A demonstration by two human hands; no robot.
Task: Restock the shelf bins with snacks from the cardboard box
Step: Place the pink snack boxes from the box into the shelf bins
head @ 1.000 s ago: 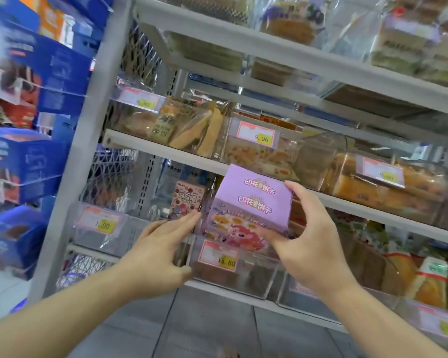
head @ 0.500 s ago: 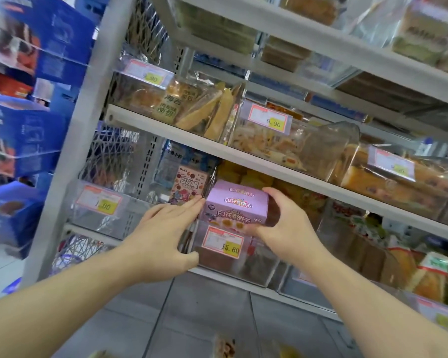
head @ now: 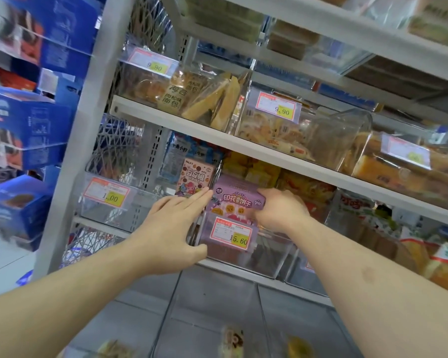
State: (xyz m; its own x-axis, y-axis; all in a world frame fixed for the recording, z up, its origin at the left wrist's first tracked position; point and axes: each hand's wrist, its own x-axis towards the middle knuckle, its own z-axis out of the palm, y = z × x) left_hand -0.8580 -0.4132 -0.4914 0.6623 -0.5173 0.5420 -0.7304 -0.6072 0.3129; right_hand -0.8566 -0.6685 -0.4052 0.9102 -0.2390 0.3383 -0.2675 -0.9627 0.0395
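I note a purple printed-cardboard snack box [head: 234,198] in the clear plastic bin [head: 246,257]; right hand [head: 278,211] grips it; left hand [head: 172,228] flat, fingers straight, touching it.

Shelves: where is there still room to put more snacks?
The clear bin tagged 1.00, left of the pink box, looks mostly bare. The 15.60 bin is crowded on top, where both hands meet the purple box.
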